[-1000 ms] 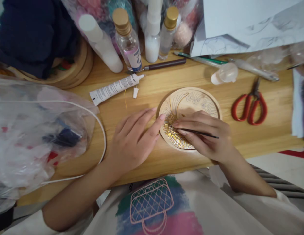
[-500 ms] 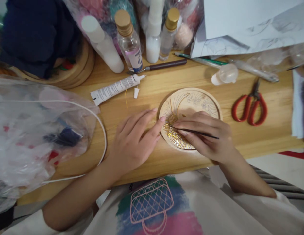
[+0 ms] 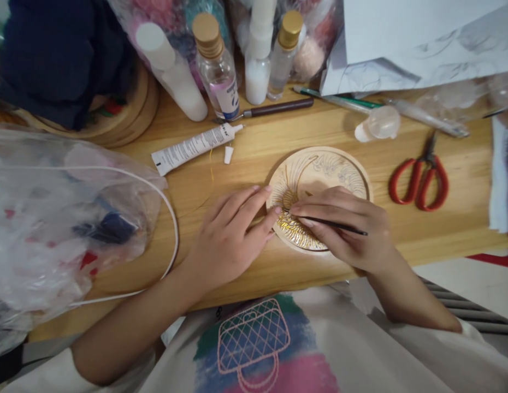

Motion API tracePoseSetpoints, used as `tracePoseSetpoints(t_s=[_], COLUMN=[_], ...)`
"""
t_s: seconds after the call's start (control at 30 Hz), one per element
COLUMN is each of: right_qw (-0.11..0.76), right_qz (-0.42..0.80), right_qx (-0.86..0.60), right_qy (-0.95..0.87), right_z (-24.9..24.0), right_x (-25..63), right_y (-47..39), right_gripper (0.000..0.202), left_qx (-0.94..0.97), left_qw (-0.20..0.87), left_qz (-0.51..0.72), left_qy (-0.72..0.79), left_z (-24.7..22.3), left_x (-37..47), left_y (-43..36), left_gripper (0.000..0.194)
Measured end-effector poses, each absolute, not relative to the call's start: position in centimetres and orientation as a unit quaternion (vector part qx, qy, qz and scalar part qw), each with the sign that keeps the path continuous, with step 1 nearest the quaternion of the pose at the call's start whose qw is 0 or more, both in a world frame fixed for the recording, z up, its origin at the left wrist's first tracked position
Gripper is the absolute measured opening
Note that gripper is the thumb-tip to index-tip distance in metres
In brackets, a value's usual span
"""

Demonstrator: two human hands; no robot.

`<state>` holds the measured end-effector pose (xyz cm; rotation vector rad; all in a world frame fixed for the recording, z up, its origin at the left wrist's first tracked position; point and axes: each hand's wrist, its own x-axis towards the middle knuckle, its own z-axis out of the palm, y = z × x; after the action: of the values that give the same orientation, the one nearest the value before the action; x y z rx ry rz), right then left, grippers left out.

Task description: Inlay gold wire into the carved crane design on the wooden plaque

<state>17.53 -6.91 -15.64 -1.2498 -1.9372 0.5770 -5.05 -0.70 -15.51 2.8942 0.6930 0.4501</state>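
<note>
A round wooden plate lies on the table, with fine line drawings on its upper part and gold and silver lines at its lower left. My right hand rests over the plate's right side, its fingers closed round a thin dark tool whose tip touches the lined area. At the plate's left rim is my left hand, palm down with its fingers apart, the thumb tip reaching onto the plate. A thin golden thread lies on the table beyond my left hand.
A glue tube and its white cap lie behind my left hand. Red-handled pliers are at the right. Bottles stand at the back. A plastic bag and white cable are at the left.
My left hand has shifted slightly right and its thumb now reaches further over the plate. The right hand still holds the tool at nearly the same spot.
</note>
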Motion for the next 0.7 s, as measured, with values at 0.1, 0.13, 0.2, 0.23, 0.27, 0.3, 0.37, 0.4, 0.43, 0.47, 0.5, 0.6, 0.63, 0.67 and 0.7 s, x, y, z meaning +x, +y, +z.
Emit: tracePoseSetpoints(t_s=[0.1,0.13,0.2,0.23,0.27,0.3,0.37,0.4,0.43,0.47,0.5,0.6,0.63,0.67,0.7], right_qw=[0.373,0.373,0.375,0.376,0.375,0.376,0.376,0.376,0.377,0.379,0.382,0.392,0.395,0.397,0.398], right_qz=[0.227,0.227,0.226,0.225,0.224,0.223,0.225,0.226,0.229,0.231,0.233,0.237,0.237,0.237,0.236], right_qx=[-0.486,-0.484,-0.484,-0.485,-0.486,-0.486,-0.486,-0.486,-0.485,-0.485,-0.487,-0.491,-0.490,-0.490,-0.489], right_qy=[-0.758,-0.758,-0.758,-0.757,-0.757,-0.756,-0.756,-0.756,-0.755,-0.753,-0.750,-0.741,-0.740,-0.739,-0.739], right_z=[-15.58,-15.59,-15.64,-15.68,-15.72,-15.75,-15.78,-15.76,-15.73,-15.67,-15.61,-15.42,-15.38,-15.36,-15.36], right_x=[17.55,17.56,17.60,17.61,17.62,17.61,17.59,17.57,17.55,17.53,17.51,17.48,17.48,17.49,17.49], right_y=[-6.87,-6.86,-6.86,-6.87,-6.88,-6.89,-6.90,-6.90,-6.89,-6.87,-6.86,-6.83,-6.83,-6.83,-6.83], right_gripper=[0.024,0.023,0.023,0.022,0.022,0.022,0.023,0.023,0.024,0.025,0.025,0.029,0.029,0.029,0.028], left_qx=[0.960,0.961,0.961,0.961,0.962,0.962,0.961,0.961,0.961,0.960,0.960,0.961,0.961,0.961,0.962], left_qw=[0.060,0.058,0.052,0.049,0.046,0.043,0.037,0.035,0.034,0.033,0.033,0.029,0.028,0.028,0.029], left_qz=[0.146,0.145,0.145,0.145,0.145,0.147,0.149,0.150,0.150,0.151,0.151,0.147,0.146,0.145,0.145], left_qy=[0.229,0.229,0.229,0.228,0.228,0.227,0.228,0.229,0.231,0.233,0.234,0.233,0.233,0.232,0.231], left_z=[-15.49,-15.48,-15.46,-15.45,-15.44,-15.43,-15.42,-15.42,-15.43,-15.43,-15.44,-15.49,-15.51,-15.53,-15.54], left_x=[-5.00,-4.98,-4.93,-4.90,-4.87,-4.84,-4.79,-4.77,-4.75,-4.74,-4.73,-4.71,-4.71,-4.71,-4.71], left_y=[-0.72,-0.73,-0.76,-0.77,-0.77,-0.77,-0.77,-0.77,-0.76,-0.76,-0.75,-0.74,-0.73,-0.72,-0.71], left_gripper=[0.028,0.028,0.028,0.028,0.028,0.028,0.027,0.026,0.026,0.025,0.025,0.024,0.024,0.024,0.025])
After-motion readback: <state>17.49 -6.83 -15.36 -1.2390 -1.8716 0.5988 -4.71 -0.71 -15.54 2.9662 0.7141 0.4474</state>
